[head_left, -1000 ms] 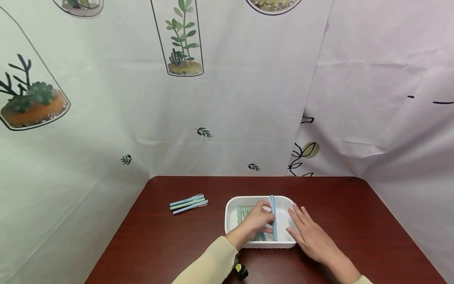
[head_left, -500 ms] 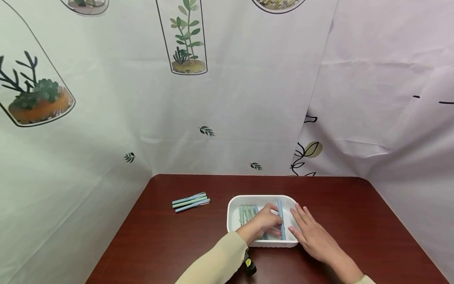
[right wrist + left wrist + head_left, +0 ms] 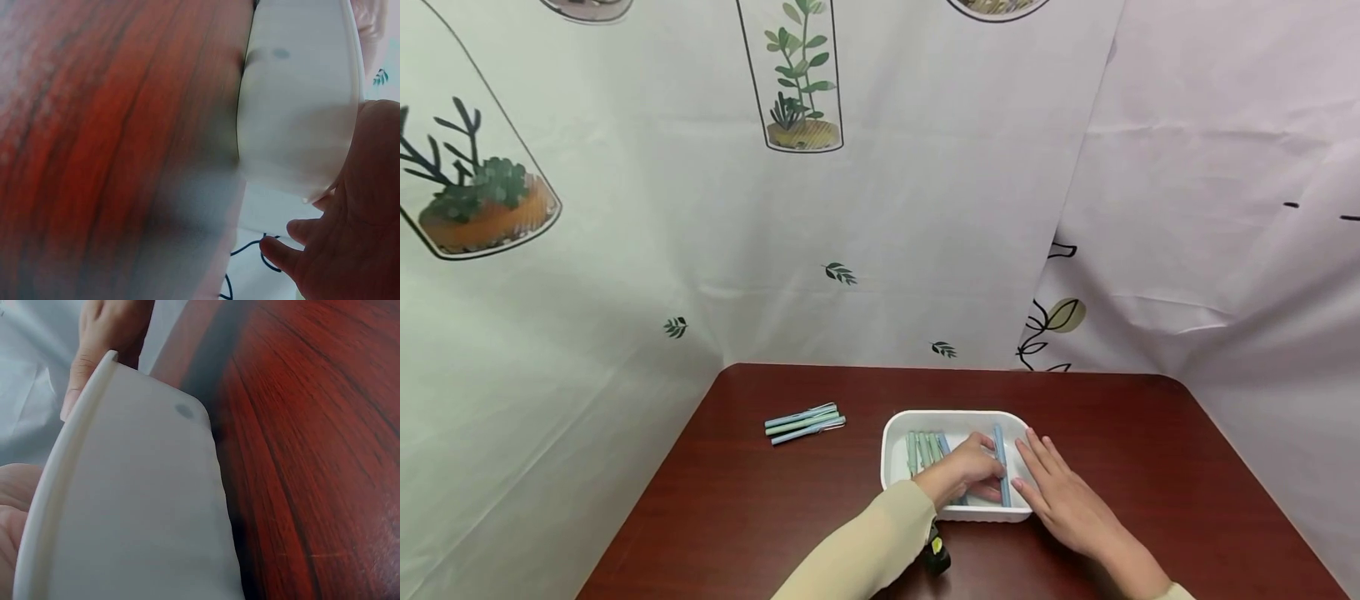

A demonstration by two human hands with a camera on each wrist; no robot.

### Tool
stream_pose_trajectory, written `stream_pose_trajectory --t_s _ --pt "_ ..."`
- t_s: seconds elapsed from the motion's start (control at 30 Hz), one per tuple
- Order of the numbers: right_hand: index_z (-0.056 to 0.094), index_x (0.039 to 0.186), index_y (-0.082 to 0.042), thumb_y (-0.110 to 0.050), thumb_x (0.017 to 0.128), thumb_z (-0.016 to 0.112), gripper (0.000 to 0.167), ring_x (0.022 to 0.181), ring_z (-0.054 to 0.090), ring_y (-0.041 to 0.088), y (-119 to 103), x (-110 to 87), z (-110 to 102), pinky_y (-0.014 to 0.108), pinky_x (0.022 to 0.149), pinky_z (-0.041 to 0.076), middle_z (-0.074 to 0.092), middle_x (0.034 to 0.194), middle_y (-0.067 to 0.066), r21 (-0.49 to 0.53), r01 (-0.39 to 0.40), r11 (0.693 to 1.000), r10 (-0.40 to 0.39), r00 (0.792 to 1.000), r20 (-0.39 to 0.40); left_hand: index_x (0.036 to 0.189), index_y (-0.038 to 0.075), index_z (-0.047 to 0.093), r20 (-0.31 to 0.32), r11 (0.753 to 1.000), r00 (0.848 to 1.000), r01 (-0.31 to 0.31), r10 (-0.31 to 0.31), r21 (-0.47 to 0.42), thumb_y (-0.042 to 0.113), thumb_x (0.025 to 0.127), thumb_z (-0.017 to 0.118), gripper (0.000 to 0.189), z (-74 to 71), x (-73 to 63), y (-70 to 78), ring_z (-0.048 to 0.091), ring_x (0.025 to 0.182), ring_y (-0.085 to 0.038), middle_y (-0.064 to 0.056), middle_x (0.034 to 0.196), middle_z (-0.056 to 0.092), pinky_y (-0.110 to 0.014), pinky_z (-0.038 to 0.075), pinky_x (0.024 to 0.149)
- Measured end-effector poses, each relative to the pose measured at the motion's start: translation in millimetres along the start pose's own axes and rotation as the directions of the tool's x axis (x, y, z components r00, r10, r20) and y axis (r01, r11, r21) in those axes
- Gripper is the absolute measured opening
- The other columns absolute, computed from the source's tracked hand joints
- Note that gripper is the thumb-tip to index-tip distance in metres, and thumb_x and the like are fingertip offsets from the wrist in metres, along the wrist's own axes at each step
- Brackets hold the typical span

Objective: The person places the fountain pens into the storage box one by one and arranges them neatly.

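Note:
In the head view my left hand [image 3: 966, 468] reaches into a white tray [image 3: 891, 425] and holds a blue pen [image 3: 1002, 454] near the tray's right side. The pen lies roughly front to back, its middle partly behind the fingertips. Several light green pens [image 3: 922, 448] and another blue pen [image 3: 943, 442] lie side by side in the tray's left half, partly hidden by the hand. My right hand [image 3: 1066, 504] rests against the tray's right rim with its fingers straight. In the right wrist view that right hand [image 3: 350, 219] is beside the tray wall [image 3: 300, 94].
Left of the tray, two blue pens [image 3: 808, 430] with a green pen [image 3: 802, 423] between them lie on the dark red-brown table [image 3: 737, 500]. A printed cloth [image 3: 880, 217] hangs behind the table. A black wrist device [image 3: 937, 554] shows under the left sleeve.
My left hand has moved right with the blue pen, which has come down from across the tray rim to inside the tray. The right hand stays by the rim. The view has shifted slightly.

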State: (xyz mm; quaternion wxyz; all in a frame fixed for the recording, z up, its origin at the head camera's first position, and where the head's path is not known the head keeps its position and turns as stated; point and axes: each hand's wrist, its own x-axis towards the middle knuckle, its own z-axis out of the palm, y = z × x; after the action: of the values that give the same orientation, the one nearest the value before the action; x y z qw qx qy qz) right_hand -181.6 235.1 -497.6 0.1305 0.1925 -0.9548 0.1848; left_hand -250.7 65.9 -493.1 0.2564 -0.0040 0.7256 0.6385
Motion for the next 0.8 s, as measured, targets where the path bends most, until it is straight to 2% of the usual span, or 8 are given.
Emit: stream_pose_trajectory --t_s 0.37,0.5,0.63,0.73,0.8 --pt "0.047 0.151 -0.005 -0.035 0.103 0.058 0.058 0.142 0.036 0.049 -2.0 -0.5 -2.3 0.059 0.108 0.039 0.035 0.161 0.018 0.01 -0.003 1.0 0.003 1.0 0.0 0.104 0.004 0.048 -0.048 0.997 0.999 0.019 -0.015 0.079 -0.016 0.079 0.062 0.035 5.7 4.5 6.1 0.06 0.052 -0.018 -0.013 0.069 0.06 -0.038 0.061 0.057" --pt "0.047 0.151 -0.006 -0.035 0.103 0.058 0.058 0.142 0.037 0.049 -1.7 -0.7 -2.2 0.058 0.108 0.039 0.036 0.161 0.018 0.006 0.0 1.0 0.0 1.0 -0.007 0.083 0.001 0.054 -0.035 0.991 0.999 0.027 -0.023 0.13 -0.014 0.081 0.063 0.018 5.8 2.1 9.5 0.063 0.051 -0.018 -0.01 0.063 0.06 -0.034 0.061 0.057" --pt "0.047 0.151 -0.005 -0.035 0.103 0.058 0.057 0.142 0.037 0.049 -0.8 -0.8 -1.8 0.059 0.107 0.039 0.036 0.161 0.018 0.007 0.007 1.0 -0.007 1.0 -0.016 0.066 0.004 0.057 -0.017 0.982 0.999 0.051 -0.048 0.181 -0.01 0.084 0.065 0.024 5.9 1.7 11.9 0.062 0.049 -0.015 -0.007 0.059 0.058 -0.03 0.061 0.058" --pt "0.046 0.151 -0.005 -0.035 0.103 0.057 0.058 0.142 0.037 0.05 -0.4 -0.7 -1.3 0.059 0.106 0.041 0.036 0.161 0.018 0.008 0.006 1.0 -0.006 1.0 -0.012 0.066 0.003 0.057 -0.006 0.974 0.998 0.063 -0.063 0.219 -0.008 0.086 0.066 0.024 4.8 2.7 12.3 0.063 0.049 -0.016 -0.011 0.06 0.063 -0.03 0.06 0.057" --pt "0.046 0.152 -0.005 -0.036 0.103 0.057 0.058 0.142 0.037 0.05 -0.3 -0.8 -1.0 0.06 0.106 0.041 0.036 0.161 0.018 0.008 0.003 1.0 -0.003 1.0 -0.006 0.072 0.002 0.055 0.007 0.97 0.998 0.06 -0.063 0.235 -0.007 0.087 0.067 0.022 3.5 3.2 11.7 0.066 0.051 -0.02 -0.015 0.061 0.065 -0.031 0.06 0.055"
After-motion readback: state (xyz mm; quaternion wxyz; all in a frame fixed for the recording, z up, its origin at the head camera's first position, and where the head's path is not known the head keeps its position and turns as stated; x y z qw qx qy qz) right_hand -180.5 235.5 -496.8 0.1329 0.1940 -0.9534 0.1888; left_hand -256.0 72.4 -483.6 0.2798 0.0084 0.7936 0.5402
